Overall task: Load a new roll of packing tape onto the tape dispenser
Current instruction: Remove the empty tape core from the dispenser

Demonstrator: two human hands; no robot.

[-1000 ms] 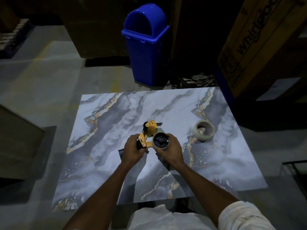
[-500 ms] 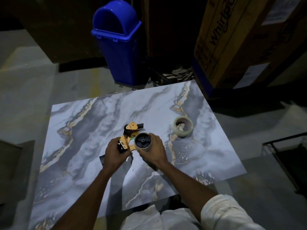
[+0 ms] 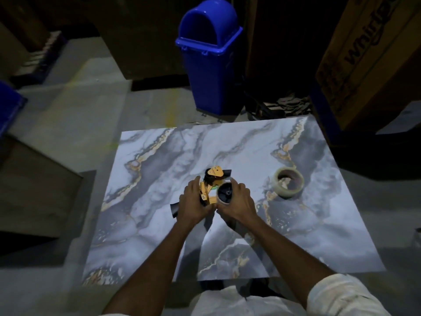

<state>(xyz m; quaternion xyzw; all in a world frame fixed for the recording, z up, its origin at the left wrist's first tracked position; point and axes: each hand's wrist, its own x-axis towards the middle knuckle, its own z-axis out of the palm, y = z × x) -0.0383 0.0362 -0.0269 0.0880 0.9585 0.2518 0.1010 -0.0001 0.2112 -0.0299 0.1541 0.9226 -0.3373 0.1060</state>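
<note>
The yellow and black tape dispenser [image 3: 211, 183] is held just above the middle of the marbled table [image 3: 159, 224]. My left hand [image 3: 192, 202] grips its black handle, whose end pokes out to the left. My right hand [image 3: 237, 201] wraps around the dispenser's black round hub [image 3: 224, 192], which faces up at me. Whether a roll sits on that hub I cannot tell. A roll of clear packing tape [image 3: 288, 182] with a brown core lies flat on the table, well to the right of both hands.
A blue swing-lid bin [image 3: 209, 58] stands on the floor behind the table. Large cardboard boxes [image 3: 369, 55] rise at the back right, another box [image 3: 34, 185] sits at the left. My white-clad lap is below the table's near edge.
Both hands keep the same hold on the dispenser and the tape roll has not moved on the table. Only the head camera has swung, shifting the scene in the frame.
</note>
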